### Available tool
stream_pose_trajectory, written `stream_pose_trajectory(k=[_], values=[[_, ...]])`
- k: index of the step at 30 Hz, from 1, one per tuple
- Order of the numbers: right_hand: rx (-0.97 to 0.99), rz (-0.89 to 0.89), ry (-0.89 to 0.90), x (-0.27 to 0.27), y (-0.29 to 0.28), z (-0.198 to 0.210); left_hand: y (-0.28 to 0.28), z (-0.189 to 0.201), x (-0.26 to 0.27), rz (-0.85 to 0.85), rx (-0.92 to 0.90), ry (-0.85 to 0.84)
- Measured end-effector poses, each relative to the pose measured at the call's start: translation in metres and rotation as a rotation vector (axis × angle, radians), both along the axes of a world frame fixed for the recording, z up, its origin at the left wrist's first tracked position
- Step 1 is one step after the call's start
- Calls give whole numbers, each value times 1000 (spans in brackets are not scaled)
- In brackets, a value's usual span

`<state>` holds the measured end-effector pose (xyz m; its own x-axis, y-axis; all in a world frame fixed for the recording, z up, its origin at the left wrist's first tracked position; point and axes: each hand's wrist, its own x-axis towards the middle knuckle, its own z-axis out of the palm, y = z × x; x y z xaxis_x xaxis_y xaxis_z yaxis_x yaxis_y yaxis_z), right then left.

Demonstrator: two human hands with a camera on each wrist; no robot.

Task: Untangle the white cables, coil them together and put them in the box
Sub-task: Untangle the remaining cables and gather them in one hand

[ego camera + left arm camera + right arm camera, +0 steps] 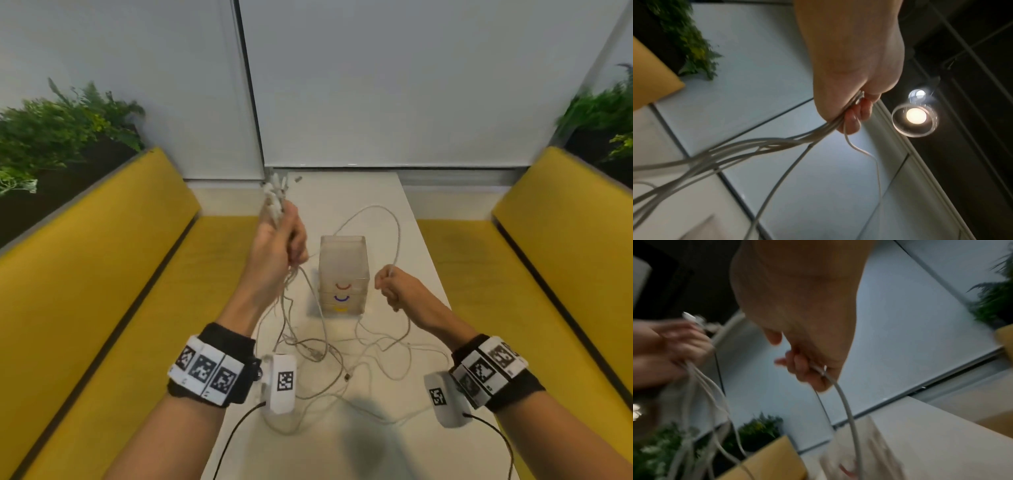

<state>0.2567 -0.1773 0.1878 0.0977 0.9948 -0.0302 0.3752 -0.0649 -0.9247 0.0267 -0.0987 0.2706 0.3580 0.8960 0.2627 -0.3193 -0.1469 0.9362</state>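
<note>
Your left hand (668,352) blurs in the right wrist view. Your right hand (399,286) hides the cable (397,236) inside its curled fingers.

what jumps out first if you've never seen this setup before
The left hand held up over the white table, gripping a bunch of white cables whose loose ends sprawl tangled below. The right hand pinches a single strand just right of the translucent box at the table's middle. Yellow benches flank both sides.
</note>
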Motion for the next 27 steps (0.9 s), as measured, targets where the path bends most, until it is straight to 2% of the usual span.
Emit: stream_pose_trajectory(k=[2,6,10,15,19,20,24,27], values=[[-12,42,-151,-5,0,11,-7,-7,11,-52,5,74],[116,51,-521,8,0,18,-6,-11,9,-5,94,232],[173,141,-701,5,2,27,-10,-20,16,-54,291,381],[197,201,-855,-28,3,37,-25,-37,43,-60,235,490],[160,363,-807,-45,-4,44,-22,-44,52,92,210,455],[138,384,-750,-46,-7,46,-17,-43,51,133,211,428],[-112,409,-225,-24,-17,30,8,-30,30,296,170,304],[-346,314,-1,7,-25,-6,21,-17,11,346,157,331]])
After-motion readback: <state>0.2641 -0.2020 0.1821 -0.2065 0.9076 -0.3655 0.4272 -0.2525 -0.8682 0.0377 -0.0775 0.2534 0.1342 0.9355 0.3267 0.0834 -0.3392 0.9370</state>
